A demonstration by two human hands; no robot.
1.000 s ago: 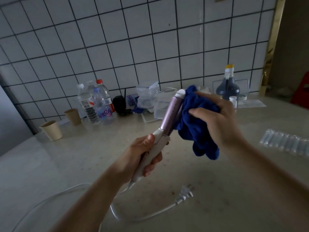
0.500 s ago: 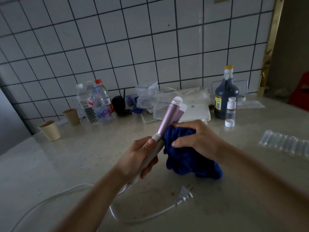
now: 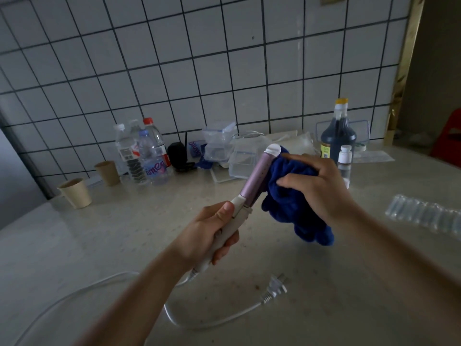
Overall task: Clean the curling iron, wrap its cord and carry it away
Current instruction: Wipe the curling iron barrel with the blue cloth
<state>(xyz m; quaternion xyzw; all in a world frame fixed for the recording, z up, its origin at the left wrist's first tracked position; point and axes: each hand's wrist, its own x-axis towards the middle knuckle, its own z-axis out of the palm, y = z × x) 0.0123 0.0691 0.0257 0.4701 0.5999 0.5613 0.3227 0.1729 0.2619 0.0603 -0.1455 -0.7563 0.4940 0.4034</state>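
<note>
- My left hand (image 3: 212,236) gripped the white handle of the curling iron (image 3: 257,178) near the centre of the frame. Fingers and thumb were closed around it, and the pink barrel pointed up and to the right, above the counter (image 3: 124,245).
- My right hand (image 3: 321,188) held the blue cloth (image 3: 291,208) bunched against the right side of the barrel. The fingers lay curved over the cloth, but the thumb I could not see.
- Half a second before, the cloth was low, at the base of the barrel, just beside my left thumb. Now it had gone up again and almost reached the white tip.
- One second before, it was also near the tip, so I judged that I was rubbing up and down along the barrel.
- For the task this meant the cleaning was in progress, I think, and not yet finished. The left side of the barrel was bare.
- The cord (image 3: 204,323) ran from the bottom of the handle in a loose curve on the counter, in the lower part of the frame. The plug (image 3: 274,289) lay free, right of centre.
- Cord and plug lay as before, so the wrapping had not begun, and the carrying away would come after it.
</note>
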